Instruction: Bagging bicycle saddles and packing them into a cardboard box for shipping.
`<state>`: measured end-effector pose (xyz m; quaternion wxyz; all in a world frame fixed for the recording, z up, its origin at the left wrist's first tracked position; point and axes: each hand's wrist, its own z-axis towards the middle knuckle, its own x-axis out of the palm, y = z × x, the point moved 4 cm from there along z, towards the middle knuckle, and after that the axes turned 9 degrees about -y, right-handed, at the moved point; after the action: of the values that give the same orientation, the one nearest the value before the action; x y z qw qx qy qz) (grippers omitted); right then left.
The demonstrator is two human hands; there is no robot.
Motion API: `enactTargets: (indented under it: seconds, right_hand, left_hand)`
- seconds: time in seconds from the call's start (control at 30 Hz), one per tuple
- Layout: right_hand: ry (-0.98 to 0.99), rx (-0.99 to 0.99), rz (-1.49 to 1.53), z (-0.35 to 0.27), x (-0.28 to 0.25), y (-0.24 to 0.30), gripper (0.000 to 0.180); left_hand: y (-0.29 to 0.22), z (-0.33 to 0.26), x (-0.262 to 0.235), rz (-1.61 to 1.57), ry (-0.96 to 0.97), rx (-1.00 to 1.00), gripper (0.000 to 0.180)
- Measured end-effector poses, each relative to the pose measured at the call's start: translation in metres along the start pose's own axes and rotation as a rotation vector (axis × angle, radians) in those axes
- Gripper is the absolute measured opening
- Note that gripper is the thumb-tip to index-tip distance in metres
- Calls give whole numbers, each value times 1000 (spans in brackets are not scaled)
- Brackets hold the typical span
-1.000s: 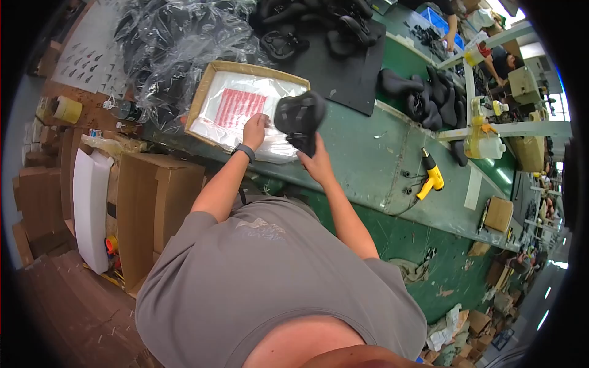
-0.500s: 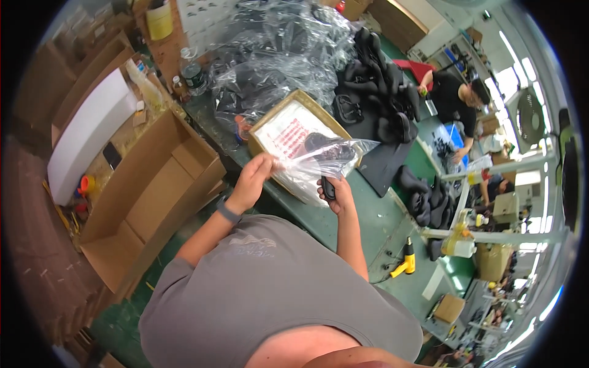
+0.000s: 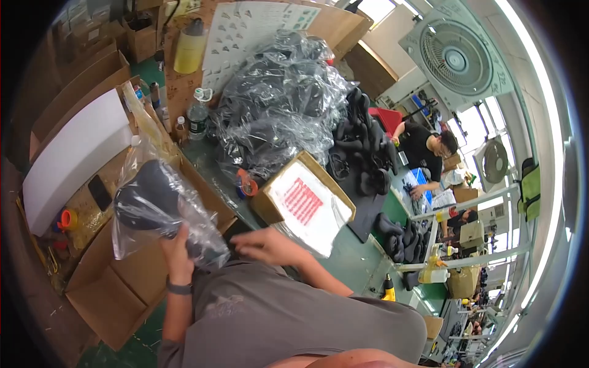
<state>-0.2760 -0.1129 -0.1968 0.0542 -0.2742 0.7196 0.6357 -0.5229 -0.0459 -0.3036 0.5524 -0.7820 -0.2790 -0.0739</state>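
The left hand grips a black saddle inside a clear bag, its lower end blurred by wrinkles; the right hand, fingers loosely spread, looks empty, contact unclear. Since the earlier frame, the saddle has moved left from the carton to before the open box.

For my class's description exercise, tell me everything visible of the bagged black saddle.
The black saddle looks smooth, its broad end toward the picture's upper left, its narrower end toward lower right. It is inside a loose, wrinkled clear plastic bag, whose glare hides detail. The left hand grips it through the bag, in front of an open cardboard box. The right hand is near the narrow end; contact is unclear.
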Motion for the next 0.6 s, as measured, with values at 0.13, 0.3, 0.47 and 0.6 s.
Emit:
enactTargets:
  seconds: [0.13, 0.3, 0.47, 0.6]
  right_hand:
    - [-726, 142, 658, 63, -101, -55, 39]
    - [-1016, 70, 942, 190, -248, -163, 84]
    - [-1266, 299, 1156, 302, -315, -219, 58]
    - [-1644, 433, 765, 354, -349, -280, 71]
  left_hand:
    - [35, 30, -117, 23, -252, -31, 43]
    - [27, 4, -148, -77, -475, 112, 58]
    - [30, -8, -123, -629, -361, 164, 55]
    - [-6, -34, -81, -47, -697, 220, 46]
